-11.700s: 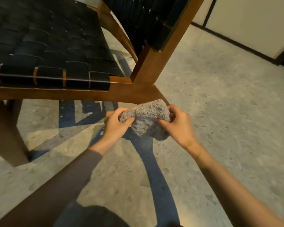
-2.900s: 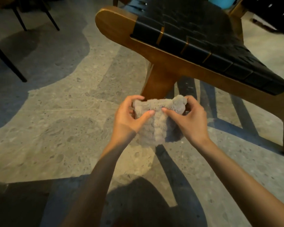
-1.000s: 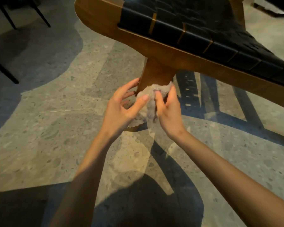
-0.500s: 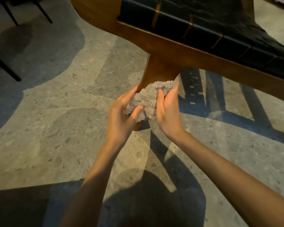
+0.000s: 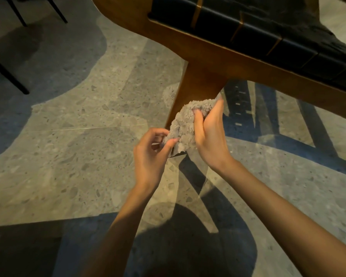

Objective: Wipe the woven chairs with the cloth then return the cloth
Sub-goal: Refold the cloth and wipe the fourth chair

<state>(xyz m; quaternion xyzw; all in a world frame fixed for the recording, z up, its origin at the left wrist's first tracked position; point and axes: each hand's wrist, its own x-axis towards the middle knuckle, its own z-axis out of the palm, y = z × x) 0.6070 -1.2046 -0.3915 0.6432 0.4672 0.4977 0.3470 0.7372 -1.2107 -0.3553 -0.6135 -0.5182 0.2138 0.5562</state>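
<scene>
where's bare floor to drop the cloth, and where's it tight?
Free: the wide floor patch left of the wooden chair leg, bordered far left by thin black legs. Also floor right of both hands, under the woven seat. Crowded: at the leg, where left hand and right hand grip the cloth.

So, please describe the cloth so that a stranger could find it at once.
Find the wooden chair leg under the woven seat. In front of it, both hands hold the cloth: grey, fluffy, bunched, the only soft thing there.
</scene>
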